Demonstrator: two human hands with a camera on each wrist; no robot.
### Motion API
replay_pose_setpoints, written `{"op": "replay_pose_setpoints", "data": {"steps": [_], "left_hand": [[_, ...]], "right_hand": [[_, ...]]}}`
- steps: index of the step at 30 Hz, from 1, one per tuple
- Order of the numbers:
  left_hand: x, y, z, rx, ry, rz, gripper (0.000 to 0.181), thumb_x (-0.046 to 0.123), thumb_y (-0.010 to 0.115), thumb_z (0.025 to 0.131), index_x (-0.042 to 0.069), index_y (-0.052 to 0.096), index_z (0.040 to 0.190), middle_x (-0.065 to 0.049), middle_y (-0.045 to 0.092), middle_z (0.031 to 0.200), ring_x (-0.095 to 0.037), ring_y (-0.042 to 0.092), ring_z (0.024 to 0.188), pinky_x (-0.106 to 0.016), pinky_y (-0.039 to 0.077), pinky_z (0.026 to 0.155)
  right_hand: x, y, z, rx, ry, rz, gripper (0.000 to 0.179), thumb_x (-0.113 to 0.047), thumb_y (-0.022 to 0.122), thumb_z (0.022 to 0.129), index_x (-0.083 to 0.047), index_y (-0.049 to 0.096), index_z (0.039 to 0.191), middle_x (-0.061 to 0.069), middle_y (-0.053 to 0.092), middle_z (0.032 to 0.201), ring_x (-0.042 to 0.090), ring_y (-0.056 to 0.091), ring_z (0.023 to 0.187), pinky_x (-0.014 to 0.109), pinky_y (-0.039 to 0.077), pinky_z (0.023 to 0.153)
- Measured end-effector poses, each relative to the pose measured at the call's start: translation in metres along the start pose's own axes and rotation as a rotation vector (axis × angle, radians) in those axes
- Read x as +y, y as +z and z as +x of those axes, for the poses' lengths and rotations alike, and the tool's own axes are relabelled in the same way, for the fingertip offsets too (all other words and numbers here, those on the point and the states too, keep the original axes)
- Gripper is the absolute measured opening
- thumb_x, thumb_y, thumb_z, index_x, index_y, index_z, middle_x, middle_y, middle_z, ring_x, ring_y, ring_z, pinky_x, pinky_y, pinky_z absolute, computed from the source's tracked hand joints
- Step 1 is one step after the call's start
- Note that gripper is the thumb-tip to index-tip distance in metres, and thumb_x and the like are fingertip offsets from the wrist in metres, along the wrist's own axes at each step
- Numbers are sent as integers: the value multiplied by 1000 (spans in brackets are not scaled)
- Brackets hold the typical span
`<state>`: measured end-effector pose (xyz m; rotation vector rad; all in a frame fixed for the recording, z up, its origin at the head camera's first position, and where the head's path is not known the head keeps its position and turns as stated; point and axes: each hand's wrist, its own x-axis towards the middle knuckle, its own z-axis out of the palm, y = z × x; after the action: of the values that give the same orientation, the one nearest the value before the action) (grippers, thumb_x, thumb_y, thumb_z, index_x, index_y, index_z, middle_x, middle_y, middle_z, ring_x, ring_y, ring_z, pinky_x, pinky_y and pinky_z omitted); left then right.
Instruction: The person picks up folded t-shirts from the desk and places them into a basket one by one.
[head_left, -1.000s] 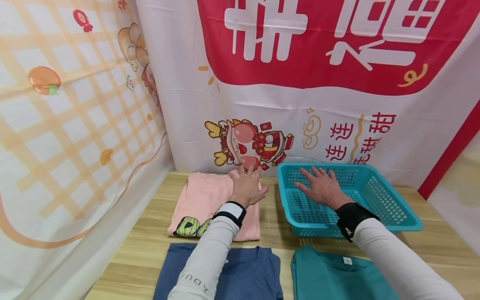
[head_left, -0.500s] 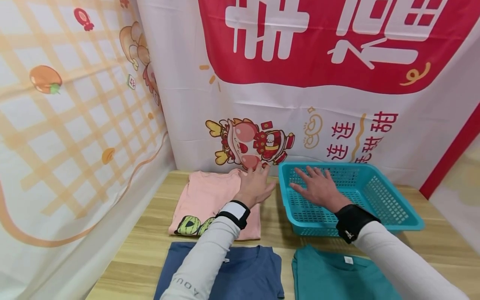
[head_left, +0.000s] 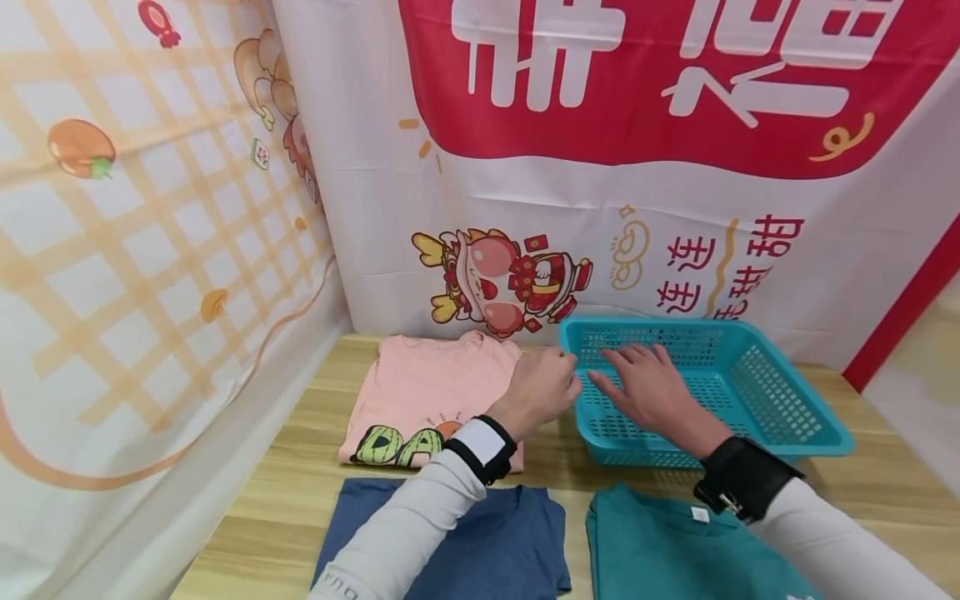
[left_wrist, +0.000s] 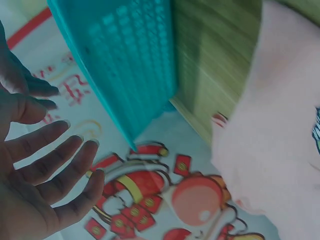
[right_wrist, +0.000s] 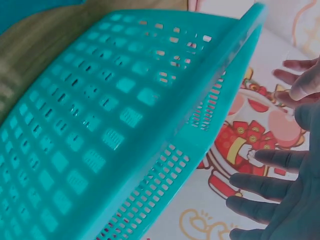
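Observation:
My left hand [head_left: 540,385] is raised between the pink T-shirt and the teal plastic basket [head_left: 813,404], holding nothing. In the left wrist view its fingers [left_wrist: 60,167] are spread and gently bent. Facing it, my right hand [head_left: 654,393] hovers over the basket's left part, also with nothing held. The right wrist view shows its fingers [right_wrist: 265,185] extended beside the basket wall. The folded pink T-shirt [head_left: 420,383], with a melon-patterned letter print, lies flat to the left of my left hand. A thumb's breadth or so separates the two hands in the head view.
A folded navy T-shirt [head_left: 510,542] lies at the front, partly under my left forearm in the head view. Beside it is a folded green T-shirt [head_left: 675,550]. The wooden table [head_left: 262,517] meets a printed cloth backdrop [head_left: 375,208] behind and another cloth [head_left: 157,250] at left.
My left hand has moved right, away from over the pink T-shirt, and its fingers have bent. My right hand has turned inward towards it. The T-shirts and basket stay put.

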<state>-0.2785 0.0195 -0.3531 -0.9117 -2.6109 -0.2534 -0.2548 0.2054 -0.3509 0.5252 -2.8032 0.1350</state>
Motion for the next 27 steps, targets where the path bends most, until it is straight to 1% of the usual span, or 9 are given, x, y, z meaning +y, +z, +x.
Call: {"op": "replay_pose_setpoints", "data": {"steps": [3, 7, 12, 14, 17, 19, 22, 25, 27], "left_hand": [[8, -2, -6, -12, 21, 15, 25, 25, 54, 96, 10, 69, 107, -3, 62, 86, -12, 59, 69, -23, 48, 56], [18, -5, -17, 0, 62, -22, 25, 26, 54, 96, 10, 69, 108, -4, 65, 96, -12, 62, 75, -23, 50, 62], [37, -2, -38, 21, 185, -84, 23, 25, 56, 94, 11, 69, 106, -2, 65, 97, -11, 60, 79, -18, 46, 62], [48, 4, -47, 18, 240, -81, 20, 26, 57, 94, 14, 70, 103, 1, 63, 94, -9, 58, 77, -17, 43, 59], [65, 17, -62, -14, 316, -84, 19, 29, 56, 95, 17, 69, 103, 5, 60, 90, -6, 51, 73, -15, 35, 54], [73, 26, -72, -45, 356, -79, 20, 30, 55, 96, 20, 68, 105, 6, 59, 92, -6, 48, 73, -15, 30, 55], [83, 40, -87, -97, 412, -77, 22, 32, 53, 97, 21, 67, 111, 4, 59, 105, -7, 50, 83, -16, 33, 60], [89, 50, -97, -147, 444, -50, 25, 33, 50, 98, 23, 64, 115, 2, 56, 120, -10, 51, 97, -19, 37, 69], [90, 55, -100, -187, 441, -49, 27, 34, 47, 99, 23, 61, 120, -1, 52, 127, -12, 50, 105, -22, 40, 75]], "right_hand": [[-1, -2, -12, 19, -3, 28, 51, -39, 54, 97, -2, 54, 132, 22, 58, 125, 40, 47, 121, 61, 26, 102], [1, -9, -37, 33, 12, 62, 50, -37, 57, 95, -2, 55, 131, 22, 59, 123, 42, 47, 120, 63, 23, 103], [7, -22, -74, 61, 54, 14, 49, -37, 65, 90, -2, 59, 124, 22, 62, 116, 42, 52, 112, 62, 32, 98], [12, -26, -89, 73, 79, -18, 47, -34, 70, 85, -2, 62, 119, 22, 64, 111, 42, 55, 105, 61, 38, 90], [23, -31, -113, 52, 145, -40, 40, -29, 77, 79, -3, 65, 107, 20, 66, 100, 41, 58, 93, 60, 45, 78], [34, -30, -126, 2, 193, -49, 36, -27, 79, 76, -4, 66, 100, 18, 65, 92, 38, 58, 85, 57, 48, 73], [54, -26, -145, -108, 270, -37, 39, -30, 79, 76, -2, 66, 100, 15, 64, 90, 32, 59, 79, 52, 51, 67], [75, -20, -163, -270, 367, -4, 50, -39, 77, 78, 2, 64, 103, 14, 63, 88, 27, 58, 74, 48, 52, 62], [87, -14, -176, -377, 424, 24, 58, -45, 74, 78, 6, 61, 104, 12, 61, 86, 23, 56, 71, 46, 52, 60]]}}
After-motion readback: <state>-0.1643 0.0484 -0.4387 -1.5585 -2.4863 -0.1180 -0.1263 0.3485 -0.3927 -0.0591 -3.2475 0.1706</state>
